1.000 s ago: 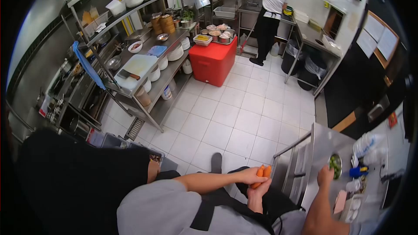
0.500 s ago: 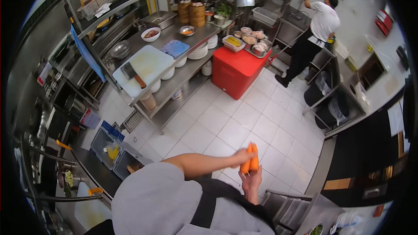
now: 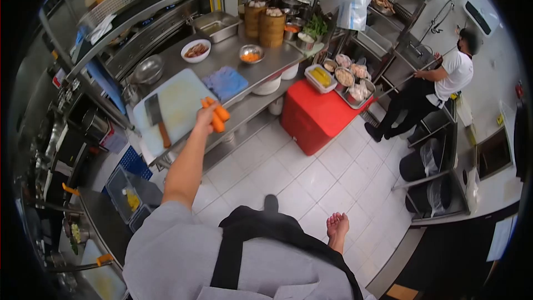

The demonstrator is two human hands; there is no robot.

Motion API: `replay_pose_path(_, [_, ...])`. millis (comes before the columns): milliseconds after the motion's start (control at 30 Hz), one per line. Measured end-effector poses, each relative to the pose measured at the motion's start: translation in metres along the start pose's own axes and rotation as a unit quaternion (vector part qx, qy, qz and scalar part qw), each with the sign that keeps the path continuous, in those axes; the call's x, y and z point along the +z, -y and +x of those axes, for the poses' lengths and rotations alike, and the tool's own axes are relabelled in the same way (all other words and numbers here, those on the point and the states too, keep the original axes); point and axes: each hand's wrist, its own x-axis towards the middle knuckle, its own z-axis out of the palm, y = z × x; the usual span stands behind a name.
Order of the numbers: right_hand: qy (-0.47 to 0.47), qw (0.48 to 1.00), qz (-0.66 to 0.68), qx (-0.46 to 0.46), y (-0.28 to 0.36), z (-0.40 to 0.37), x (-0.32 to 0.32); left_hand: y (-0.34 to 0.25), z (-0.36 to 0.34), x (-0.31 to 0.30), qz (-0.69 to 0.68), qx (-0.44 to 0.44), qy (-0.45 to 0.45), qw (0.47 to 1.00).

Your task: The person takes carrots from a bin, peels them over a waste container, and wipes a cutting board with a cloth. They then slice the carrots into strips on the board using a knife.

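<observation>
My left hand [image 3: 206,119] is closed around several orange carrots [image 3: 218,115], just off the front corner of the white cutting board [image 3: 183,95]. On that board lies a cleaver [image 3: 152,110] with a brown handle. A folded blue cloth [image 3: 226,82] rests on the steel counter beside the board, close behind the carrots. My right hand [image 3: 337,224] hangs low over the tiled floor, its fingers curled loosely toward the palm, with nothing seen in it.
A red cooler [image 3: 313,115] carries trays of food. Bowls and bamboo steamers [image 3: 272,28] stand farther back on the counter. A person [image 3: 452,72] stands by the sink at the right. Black bins [image 3: 416,164] are below them.
The carrots have moved left and up toward the board in my left hand. My right hand has come away from them. The other person has turned and moved in view.
</observation>
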Motion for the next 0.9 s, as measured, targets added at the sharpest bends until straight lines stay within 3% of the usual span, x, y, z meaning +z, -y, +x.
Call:
replay_pose_path(33, [0.004,1.000,0.003,-0.001,0.014,0.014,0.023,-0.013,0.005,0.003,0.006,0.002,0.000,1.000])
replay_pose_path(100, [0.121,0.992,-0.026,-0.029,0.040,0.035,0.093,-0.034,0.028,0.011,0.011,0.008,-0.014,1.000])
replay_pose_path(200, [0.198,0.977,-0.077,-0.021,0.074,0.044,0.215,-0.036,0.090,0.010,0.060,0.020,-0.038,0.997])
replay_pose_path(333, [0.370,0.908,-0.168,-0.100,0.131,0.013,0.396,-0.050,0.158,0.035,0.127,0.072,-0.063,0.987])
replay_pose_path(400, [0.412,0.883,-0.165,-0.156,0.156,-0.006,0.475,-0.059,0.200,0.033,0.188,0.015,-0.043,0.981])
replay_pose_path(500, [0.426,0.855,-0.188,-0.229,0.188,-0.032,0.570,-0.042,0.288,0.012,0.236,-0.002,-0.069,0.969])
replay_pose_path(567, [0.437,0.850,-0.185,-0.229,0.209,-0.041,0.627,-0.069,0.258,0.043,0.492,-0.030,-0.090,0.866])
replay_pose_path(633, [0.433,0.828,-0.197,-0.296,0.230,-0.054,0.688,-0.029,0.293,0.013,0.572,0.086,-0.140,0.804])
replay_pose_path(700, [0.416,0.826,-0.204,-0.321,0.257,-0.063,0.743,-0.042,0.258,0.048,0.591,0.109,-0.197,0.775])
replay_pose_path(833, [0.418,0.804,-0.158,-0.393,0.326,-0.051,0.861,-0.027,0.255,0.048,0.597,0.122,-0.233,0.758])
replay_pose_path(900, [0.437,0.784,-0.135,-0.420,0.367,-0.036,0.929,-0.043,0.243,0.063,0.616,0.068,-0.218,0.754])
